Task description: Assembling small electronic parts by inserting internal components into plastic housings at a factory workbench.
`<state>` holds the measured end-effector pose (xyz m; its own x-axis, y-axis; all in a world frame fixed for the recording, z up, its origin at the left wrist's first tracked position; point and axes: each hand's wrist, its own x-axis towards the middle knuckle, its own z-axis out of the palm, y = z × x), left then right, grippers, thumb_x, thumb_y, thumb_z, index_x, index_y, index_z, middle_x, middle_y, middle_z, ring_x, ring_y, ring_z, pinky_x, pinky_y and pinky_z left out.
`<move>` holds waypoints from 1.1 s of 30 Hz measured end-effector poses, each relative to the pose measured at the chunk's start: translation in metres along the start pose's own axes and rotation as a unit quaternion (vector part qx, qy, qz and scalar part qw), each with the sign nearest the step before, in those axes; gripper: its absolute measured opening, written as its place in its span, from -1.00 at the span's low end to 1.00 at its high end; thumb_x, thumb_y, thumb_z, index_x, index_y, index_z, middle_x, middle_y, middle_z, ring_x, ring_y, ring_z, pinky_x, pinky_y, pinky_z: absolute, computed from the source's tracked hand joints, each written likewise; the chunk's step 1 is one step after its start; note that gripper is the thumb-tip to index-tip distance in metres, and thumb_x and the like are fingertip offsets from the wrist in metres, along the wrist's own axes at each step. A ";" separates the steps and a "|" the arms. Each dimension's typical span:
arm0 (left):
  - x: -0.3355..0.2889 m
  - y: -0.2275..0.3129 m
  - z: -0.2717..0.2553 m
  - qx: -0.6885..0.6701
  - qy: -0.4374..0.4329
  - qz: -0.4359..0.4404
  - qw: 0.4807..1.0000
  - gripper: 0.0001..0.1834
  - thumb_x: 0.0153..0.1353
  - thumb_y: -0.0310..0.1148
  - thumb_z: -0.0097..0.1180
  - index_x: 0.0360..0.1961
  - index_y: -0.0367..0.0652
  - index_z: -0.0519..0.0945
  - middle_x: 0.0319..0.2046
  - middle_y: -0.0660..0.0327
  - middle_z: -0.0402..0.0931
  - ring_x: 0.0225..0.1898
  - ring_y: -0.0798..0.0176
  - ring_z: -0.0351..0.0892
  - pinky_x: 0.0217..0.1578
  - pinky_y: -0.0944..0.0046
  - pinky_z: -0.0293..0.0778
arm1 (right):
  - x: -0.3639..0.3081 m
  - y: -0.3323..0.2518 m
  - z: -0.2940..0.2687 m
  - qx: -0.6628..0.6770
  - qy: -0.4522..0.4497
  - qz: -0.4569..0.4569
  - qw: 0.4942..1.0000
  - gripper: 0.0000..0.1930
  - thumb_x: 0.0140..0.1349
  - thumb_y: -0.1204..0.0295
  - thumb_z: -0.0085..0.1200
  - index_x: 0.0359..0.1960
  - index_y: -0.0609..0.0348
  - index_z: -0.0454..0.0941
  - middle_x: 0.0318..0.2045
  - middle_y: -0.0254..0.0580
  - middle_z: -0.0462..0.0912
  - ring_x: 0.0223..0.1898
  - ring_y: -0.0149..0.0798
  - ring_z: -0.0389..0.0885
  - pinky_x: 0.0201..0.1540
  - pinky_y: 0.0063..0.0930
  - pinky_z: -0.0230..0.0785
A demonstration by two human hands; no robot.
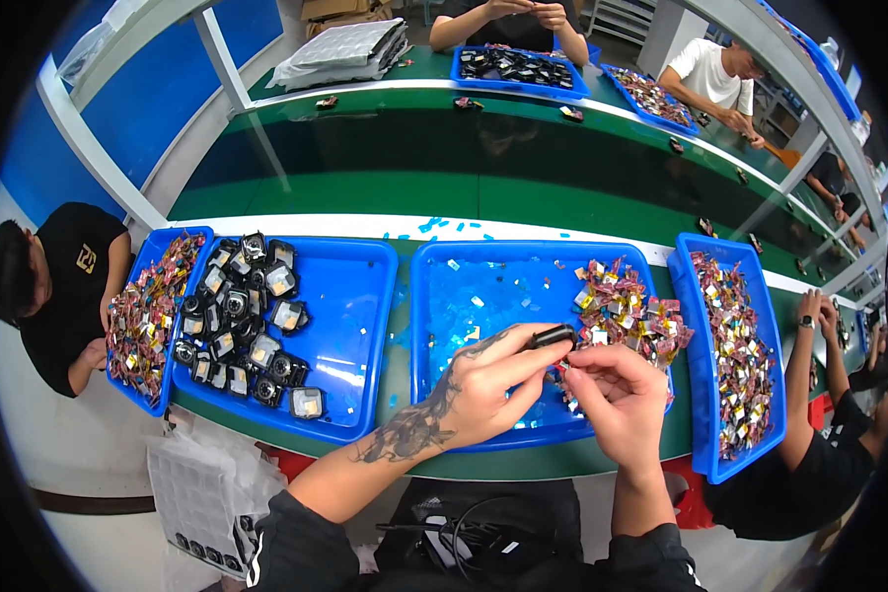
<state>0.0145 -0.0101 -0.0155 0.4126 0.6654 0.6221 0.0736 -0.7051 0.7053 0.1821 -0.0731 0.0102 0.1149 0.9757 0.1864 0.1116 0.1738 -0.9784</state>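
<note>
Black and smooth, the small casing point(553, 336) is gripped between the fingers of the left hand point(493, 387), above the middle blue tray point(523, 248). The right hand point(618, 397) has its thumb and fingers curled close against the casing's near side; whether they pinch anything is hidden. The casing looks like light, stiff plastic, perhaps a little slippery; it would be best held by its outer edges, leaving its face untouched.

Beneath and beyond the hands, to the right in the same tray, lies a heap of small reddish parts point(629, 308) with white and yellow patches. They look thin, light and easily bent or snagged on one another, so picking one up singly by its edge seems safest. Blue scraps point(469, 306) litter the tray's left half.

Farther out, the left tray point(337, 286) holds black housings point(288, 316), apparently rigid and easiest to take by their sides. Narrower trays of reddish parts stand at the far left point(154, 403) and right point(703, 405), along the green table point(444, 465). Co-workers sit around it.
</note>
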 end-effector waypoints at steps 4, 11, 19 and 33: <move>-0.001 -0.004 0.001 0.006 -0.009 -0.005 1.000 -0.63 0.05 -0.66 0.17 -0.07 -0.22 0.64 -0.18 0.04 0.60 -0.30 0.15 0.66 -0.36 0.30 0.56 | 0.002 -0.001 -0.001 -0.045 -0.010 0.008 0.999 -0.84 0.17 0.71 0.13 -0.20 0.40 0.59 -0.29 -0.12 0.64 -0.27 -0.39 0.66 -0.22 -0.61 0.57; -0.002 -0.004 -0.001 0.030 -0.032 -0.031 0.999 -0.69 0.08 -0.57 0.22 -0.09 -0.21 0.65 -0.24 0.09 0.59 -0.33 0.14 0.64 -0.38 0.29 0.53 | 0.007 -0.003 -0.008 -0.117 -0.032 -0.009 0.993 -0.85 0.14 0.69 0.16 -0.25 0.34 0.63 -0.31 -0.14 0.64 -0.30 -0.40 0.66 -0.27 -0.59 0.59; 0.000 -0.002 -0.006 -0.008 -0.088 -0.042 0.995 -0.76 0.10 -0.51 0.25 -0.15 -0.21 0.67 -0.34 0.09 0.57 -0.37 0.14 0.61 -0.39 0.29 0.50 | 0.011 -0.006 -0.019 -0.099 -0.078 0.062 0.990 -0.93 0.19 0.65 0.12 -0.32 0.32 0.49 -0.31 -0.29 0.50 -0.29 -0.48 0.50 -0.28 -0.61 0.52; -0.003 -0.007 0.002 -0.287 -0.111 -0.337 0.890 -0.83 0.13 -0.66 0.17 -0.22 -0.41 0.66 -0.31 0.14 0.61 -0.22 0.37 0.62 -0.17 0.43 0.57 | -0.003 -0.002 -0.009 0.064 0.014 0.068 0.996 -0.81 0.19 0.67 0.12 -0.18 0.30 0.43 -0.34 -0.27 0.53 -0.32 -0.51 0.52 -0.29 -0.65 0.46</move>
<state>0.0140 -0.0076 -0.0231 0.6234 0.7806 -0.0452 -0.0770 0.1189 0.9899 0.1902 -0.0770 0.0123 0.1489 0.9874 0.0528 -0.0334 0.0584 -0.9977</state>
